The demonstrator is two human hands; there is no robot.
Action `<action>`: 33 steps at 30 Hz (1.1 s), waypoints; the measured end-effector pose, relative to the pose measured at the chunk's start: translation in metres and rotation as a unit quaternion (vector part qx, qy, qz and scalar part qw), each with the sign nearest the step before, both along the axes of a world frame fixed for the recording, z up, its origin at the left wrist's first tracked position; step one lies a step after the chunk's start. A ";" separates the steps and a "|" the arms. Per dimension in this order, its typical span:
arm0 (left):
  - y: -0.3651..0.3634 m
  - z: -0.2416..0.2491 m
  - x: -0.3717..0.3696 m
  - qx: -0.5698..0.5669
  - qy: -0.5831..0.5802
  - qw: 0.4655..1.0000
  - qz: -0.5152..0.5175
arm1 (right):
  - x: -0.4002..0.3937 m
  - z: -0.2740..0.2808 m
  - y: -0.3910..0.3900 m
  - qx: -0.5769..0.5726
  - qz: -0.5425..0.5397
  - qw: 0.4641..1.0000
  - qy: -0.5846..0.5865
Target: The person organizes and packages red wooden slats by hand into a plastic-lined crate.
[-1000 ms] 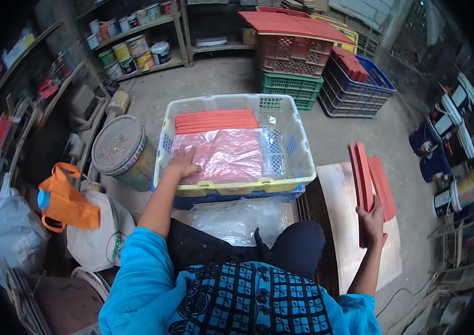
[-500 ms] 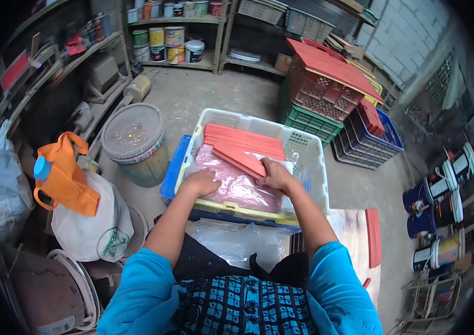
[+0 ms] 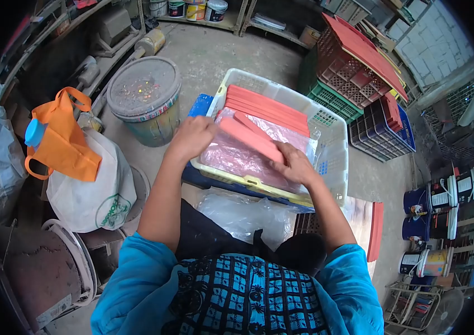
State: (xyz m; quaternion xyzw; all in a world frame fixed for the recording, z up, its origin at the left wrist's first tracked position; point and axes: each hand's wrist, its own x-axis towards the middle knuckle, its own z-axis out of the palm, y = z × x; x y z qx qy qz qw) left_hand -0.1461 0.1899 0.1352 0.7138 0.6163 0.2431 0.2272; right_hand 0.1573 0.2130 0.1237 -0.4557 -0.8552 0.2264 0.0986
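Flat red slats lie in a white plastic crate [image 3: 334, 131]. A row of them [image 3: 267, 109] rests along its far side, beside a clear plastic wrap [image 3: 237, 159] with pinkish contents. Over the wrap, my right hand [image 3: 295, 163] grips the near end of a couple of loose red slats [image 3: 251, 138], thumb and fingers closed around them. My left hand [image 3: 194, 137] is raised at the crate's left rim, fingers curled against the far left end of the front slat. Slight blur covers those fingertips, and the palm side is hidden.
A blue crate [image 3: 200, 106] sits under the white one. Left are a lidded drum [image 3: 144, 92], an orange bag [image 3: 69, 139] and a white sack [image 3: 94, 192]. Stacked crates [image 3: 354, 67] bearing red boards stand behind right; paint buckets [image 3: 441, 192] line the right side.
My left hand has lifted from the plastic wrap to the left end of the slats. My right hand still holds them, and they now show as two pieces fanned apart. The view has shifted.
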 end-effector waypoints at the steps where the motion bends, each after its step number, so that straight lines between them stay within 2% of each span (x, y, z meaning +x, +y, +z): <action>1: -0.002 0.008 0.004 0.014 -0.036 0.998 0.050 | -0.004 -0.001 -0.006 0.007 0.025 0.999 -0.023; 2: -0.003 0.012 0.008 0.028 -0.071 0.992 0.100 | -0.009 0.001 -0.011 -0.004 0.048 0.998 -0.028; 5: 0.000 0.002 0.020 0.073 -0.097 0.992 0.024 | -0.012 -0.015 -0.018 -0.016 0.098 0.995 -0.029; 9: 0.009 -0.023 0.032 -0.026 -0.066 0.991 -0.112 | -0.012 -0.018 -0.019 -0.046 0.144 0.988 0.020; 12: 0.012 -0.030 0.039 -0.116 0.006 0.976 -0.181 | -0.008 -0.018 -0.014 -0.048 0.117 0.990 0.055; 15: 0.013 -0.029 0.044 -0.149 0.043 0.964 -0.218 | -0.004 -0.016 0.004 0.095 -0.064 0.993 -0.012; 16: 0.013 -0.027 0.045 -0.148 0.048 0.961 -0.227 | -0.002 -0.018 0.010 0.077 -0.087 0.992 -0.047; 18: 0.010 -0.018 0.047 -0.175 0.047 0.962 -0.206 | 0.003 -0.025 0.020 0.043 -0.134 0.983 -0.115; 21: 0.012 -0.019 0.048 -0.193 0.038 0.962 -0.189 | 0.013 -0.038 0.032 0.046 -0.097 0.993 -0.058; 24: 0.012 -0.026 0.046 -0.172 0.037 0.963 -0.203 | 0.012 -0.032 0.034 -0.036 -0.102 0.992 -0.059; 28: 0.014 -0.033 0.045 -0.172 0.037 0.967 -0.183 | 0.011 -0.035 0.032 -0.042 -0.096 0.994 -0.030; 31: 0.017 -0.031 0.025 -0.077 0.015 0.975 -0.210 | 0.015 -0.028 0.026 -0.031 -0.072 0.997 -0.008; 33: 0.017 -0.021 0.012 -0.101 -0.115 0.982 -0.113 | 0.014 -0.023 0.019 -0.040 -0.042 0.998 0.002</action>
